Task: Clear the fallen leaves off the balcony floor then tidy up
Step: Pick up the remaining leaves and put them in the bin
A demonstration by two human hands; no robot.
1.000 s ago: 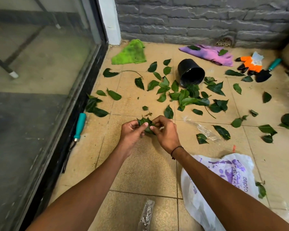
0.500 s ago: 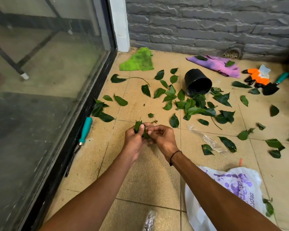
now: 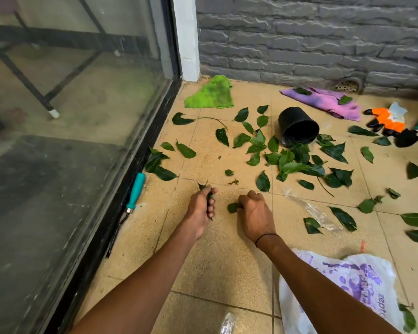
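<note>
Beige balcony tiles [image 3: 222,261] run from the glass door to the grey brick wall. My left hand [image 3: 201,205] is curled tight round a bunch of leaves [image 3: 208,192], their long axis running away from me, tips poking out past my thumb toward the wall. My right hand [image 3: 255,213] pinches a single leaf [image 3: 232,207] low over the floor, its blade pointing left toward the other hand. Scattered leaves [image 3: 292,162] lie thickest at the mouth of the tipped black pot [image 3: 298,127], which opens toward me.
</note>
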